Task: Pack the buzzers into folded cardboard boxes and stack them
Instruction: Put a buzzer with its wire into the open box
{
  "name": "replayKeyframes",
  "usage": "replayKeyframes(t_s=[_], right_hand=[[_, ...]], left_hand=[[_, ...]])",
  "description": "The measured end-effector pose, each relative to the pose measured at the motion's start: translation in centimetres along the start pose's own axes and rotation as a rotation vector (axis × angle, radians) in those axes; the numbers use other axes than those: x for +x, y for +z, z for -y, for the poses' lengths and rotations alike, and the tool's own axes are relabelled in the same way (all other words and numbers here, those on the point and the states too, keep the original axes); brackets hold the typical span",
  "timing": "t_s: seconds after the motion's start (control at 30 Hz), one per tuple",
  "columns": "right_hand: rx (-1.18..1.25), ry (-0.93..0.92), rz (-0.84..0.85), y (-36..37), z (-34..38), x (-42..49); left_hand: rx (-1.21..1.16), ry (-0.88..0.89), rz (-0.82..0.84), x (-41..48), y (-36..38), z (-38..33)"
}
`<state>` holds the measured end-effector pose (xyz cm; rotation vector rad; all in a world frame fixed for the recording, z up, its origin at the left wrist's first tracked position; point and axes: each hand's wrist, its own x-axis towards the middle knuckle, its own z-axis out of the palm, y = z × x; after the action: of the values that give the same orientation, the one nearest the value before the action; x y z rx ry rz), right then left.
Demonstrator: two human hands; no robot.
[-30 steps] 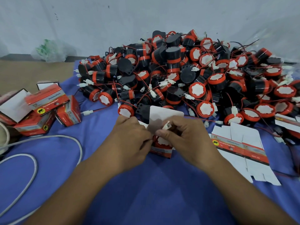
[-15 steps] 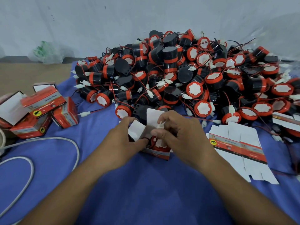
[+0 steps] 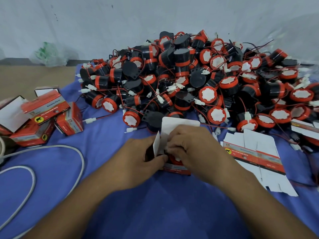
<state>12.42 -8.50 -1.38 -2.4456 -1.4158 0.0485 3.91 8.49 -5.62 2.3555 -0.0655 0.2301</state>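
- Two hands meet mid-cloth on a blue cloth (image 3: 155, 209). The left hand (image 3: 136, 159) grips the side of one open box (image 3: 177, 170), and the right hand (image 3: 193, 149) curls its fingers down onto the single buzzer (image 3: 173, 159) seated inside.
- Behind them a heap of buzzers (image 3: 198, 80), too many to count, fills the cloth's far right. At least five packed boxes (image 3: 44, 107) lie jumbled at its left edge, and two flat box blanks (image 3: 255, 156) lie towards the right edge.
- Since half a second ago the box's side flap (image 3: 156, 144) has swung up on edge. The white plug has gone from sight under the right fingers.
- One white cable (image 3: 76, 152) loops across the near-left corner, and bare cloth runs along the near edge.
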Motion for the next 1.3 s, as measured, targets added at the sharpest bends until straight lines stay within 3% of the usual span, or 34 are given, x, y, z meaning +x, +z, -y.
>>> replayKeyframes(t_s=[0.13, 0.43, 0.57, 0.7, 0.8, 0.9, 1.0, 1.17, 1.23, 1.3], right_hand=[[0.057, 0.039, -0.042, 0.6, -0.2, -0.1], [-0.053, -0.183, 0.153, 0.2, -0.4, -0.5], [0.003, -0.179, 0.157, 0.7, -1.1, -0.8], [0.154, -0.229, 0.162, 0.3, -2.4, -0.6], [0.364, -0.140, 0.137, -0.5, -3.8, -1.1], [0.656, 0.007, -0.126, -1.2, -4.9, -1.5], [0.742, 0.063, -0.342, -1.8, -6.1, -1.5], [0.919, 0.178, -0.021, -2.1, -9.3, -2.7], [1.060, 0.196, -0.037, -1.9, -9.9, -2.8], [0.998, 0.225, -0.034, -1.6, -10.6, -2.8]], left_hand=[[-0.019, 0.000, 0.005, 0.0, -0.1, 0.1], [-0.223, -0.151, -0.049, 0.4, -0.2, 0.4], [-0.289, -0.072, -0.028, 0.0, -0.1, 0.5], [-0.105, 0.098, -0.071, -0.3, -0.1, 0.4], [-0.050, 0.172, -0.081, -0.1, -0.1, 0.7], [0.065, 0.158, -0.044, -0.1, 0.4, 0.9], [0.111, 0.107, 0.011, -0.1, 0.8, 0.8], [-0.018, 0.127, -0.064, 0.1, 1.3, 0.6], [-0.075, 0.106, -0.079, 0.0, 1.2, 0.7], [-0.098, 0.098, -0.090, 0.1, 0.9, 0.8]])
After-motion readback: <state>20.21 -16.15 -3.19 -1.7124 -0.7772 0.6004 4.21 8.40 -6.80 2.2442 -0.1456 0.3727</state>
